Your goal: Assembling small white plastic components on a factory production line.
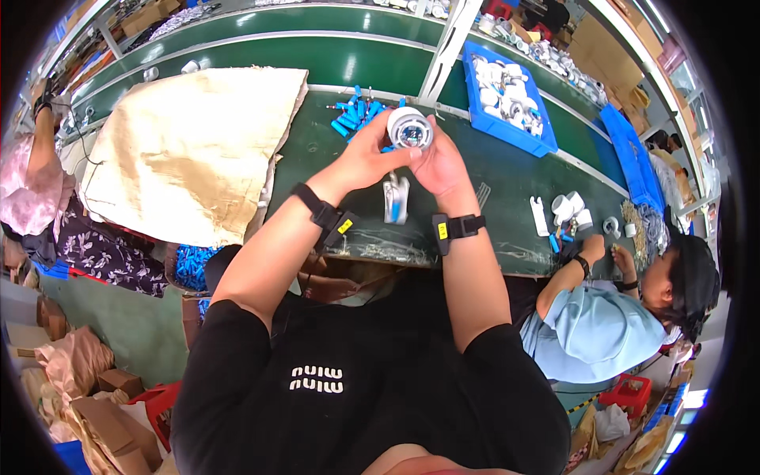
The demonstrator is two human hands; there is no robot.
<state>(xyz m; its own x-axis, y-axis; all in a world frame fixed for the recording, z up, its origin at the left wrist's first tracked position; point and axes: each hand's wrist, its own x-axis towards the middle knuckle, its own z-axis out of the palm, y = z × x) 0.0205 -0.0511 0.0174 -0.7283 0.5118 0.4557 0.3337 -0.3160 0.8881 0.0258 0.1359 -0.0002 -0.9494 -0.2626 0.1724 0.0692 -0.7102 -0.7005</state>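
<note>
Above the green worktable [317,150], I hold a white round housing [400,119] with both hands; its open end faces me. Inside its grey ring a dark part like a small circuit board shows. My left hand [367,161] is closed on the left side, thumb along the lower rim. My right hand [441,165] wraps round the right side. A bit of blue shows by my left fingers. Just beyond lies a pile of blue cylinders like battery cells [348,120]. Nearer me on the table is a small clear-and-white piece [396,199] with blue in it.
A tan sheet [190,150] covers the table at left. A blue tray [514,131] of white parts stands back right, behind a white post [451,55]. A co-worker [594,324] handles small parts at right. A box of blue cylinders [194,265] stands lower left.
</note>
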